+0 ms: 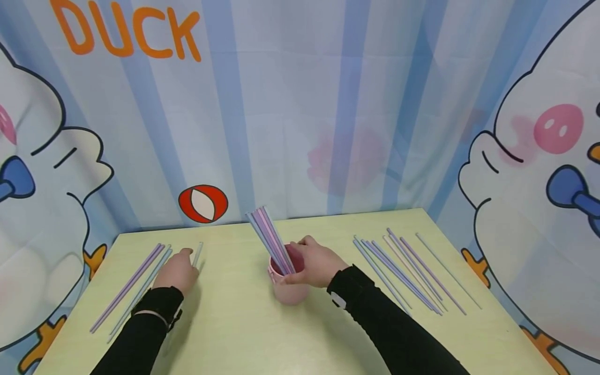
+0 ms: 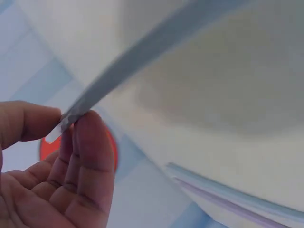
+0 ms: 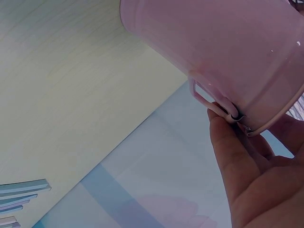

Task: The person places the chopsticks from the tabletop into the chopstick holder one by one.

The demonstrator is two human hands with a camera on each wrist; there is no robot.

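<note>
Between thumb and fingertips my left hand (image 1: pixel 177 272) pinches a grey-blue straw (image 2: pixel 128 66) by its end, at the left of the table. In the head view that hand covers much of the straw. My right hand (image 1: pixel 315 261) grips a pink bucket (image 1: pixel 291 295) near the middle of the table, its fingers at the rim. A small side handle (image 3: pixel 202 97) shows by the fingertips in the right wrist view. A bundle of purple, pink and blue straws (image 1: pixel 271 240) stands in the bucket, leaning left.
Purple and blue straws (image 1: pixel 125 289) lie left of and under my left forearm. Several loose straws (image 1: pixel 403 271) lie fanned out on the right of the pale yellow table (image 1: pixel 244 333). A duck-printed curtain (image 1: pixel 300 104) hangs behind the table's back edge.
</note>
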